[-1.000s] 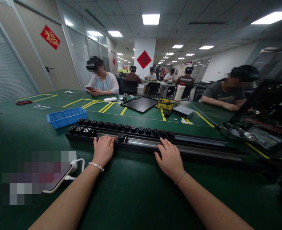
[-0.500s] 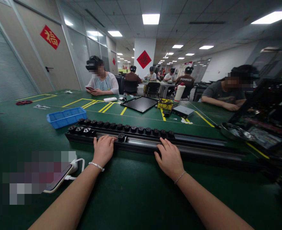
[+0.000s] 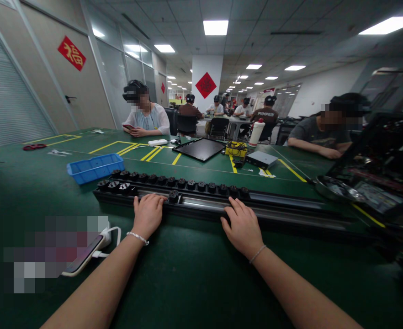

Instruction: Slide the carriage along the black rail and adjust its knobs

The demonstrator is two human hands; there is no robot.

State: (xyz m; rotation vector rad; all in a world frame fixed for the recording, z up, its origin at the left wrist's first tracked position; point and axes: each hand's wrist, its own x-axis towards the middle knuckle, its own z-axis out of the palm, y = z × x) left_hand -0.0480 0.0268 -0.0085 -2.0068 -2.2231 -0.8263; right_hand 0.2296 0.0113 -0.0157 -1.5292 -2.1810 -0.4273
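Note:
A long black track (image 3: pixel 201 206) with a shiny metal channel lies across the table in front of me. My left hand (image 3: pixel 149 212) rests on its near side, fingers stretched out, the index fingertip at a single black socket-like block (image 3: pixel 173 196) seated in the channel. Several similar blocks (image 3: pixel 113 185) sit at the track's left end. Farther right, my right hand (image 3: pixel 242 224) lies with fingers spread over the near edge, holding nothing. Just behind runs a second black track (image 3: pixel 283 199), lined with a row of black blocks (image 3: pixel 191 184) over its left and middle parts.
A blue plastic bin (image 3: pixel 95 168) stands behind the left end; a phone (image 3: pixel 85 256) with a white cable lies at front left. A flat black panel (image 3: pixel 201 149), yellow box (image 3: pixel 236 148), grey box (image 3: pixel 262 159) and metal bowl (image 3: pixel 338 188) are farther back. Two people sit across the table.

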